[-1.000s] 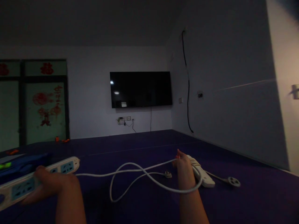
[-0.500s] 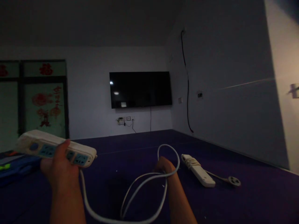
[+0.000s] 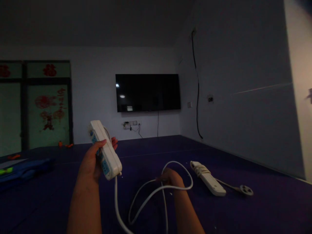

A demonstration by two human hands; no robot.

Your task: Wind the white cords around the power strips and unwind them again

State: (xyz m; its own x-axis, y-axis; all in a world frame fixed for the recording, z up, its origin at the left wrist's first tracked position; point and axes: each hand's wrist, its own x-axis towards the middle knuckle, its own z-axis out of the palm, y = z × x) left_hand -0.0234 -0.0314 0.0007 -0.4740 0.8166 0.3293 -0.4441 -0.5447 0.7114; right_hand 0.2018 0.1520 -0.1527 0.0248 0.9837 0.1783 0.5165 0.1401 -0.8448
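My left hand [image 3: 94,156] is closed round a white power strip [image 3: 107,151], thumb across its top face and fingertips showing beyond the far side. The strip is tilted up, its blue sockets facing left. A white cord [image 3: 116,198] runs down from its near end and loops across to the right. My right hand [image 3: 172,178] grips the cord, which loops round the wrist; its fingers are partly hidden. To the right of that hand lies a second white power strip [image 3: 211,183], its own cord wound round one end and a round plug [image 3: 246,190] trailing from it.
The purple surface [image 3: 151,152] stretches to the back wall. At far left lie a blue cloth item [image 3: 31,169] and small orange objects [image 3: 69,145]. A television [image 3: 148,93] hangs on the wall, and a black cable [image 3: 198,104] dangles on the right wall.
My left hand has moved right and turned the power strip from nearly level to steeply tilted. Cord loops around my right hand have shifted; that hand has barely moved.
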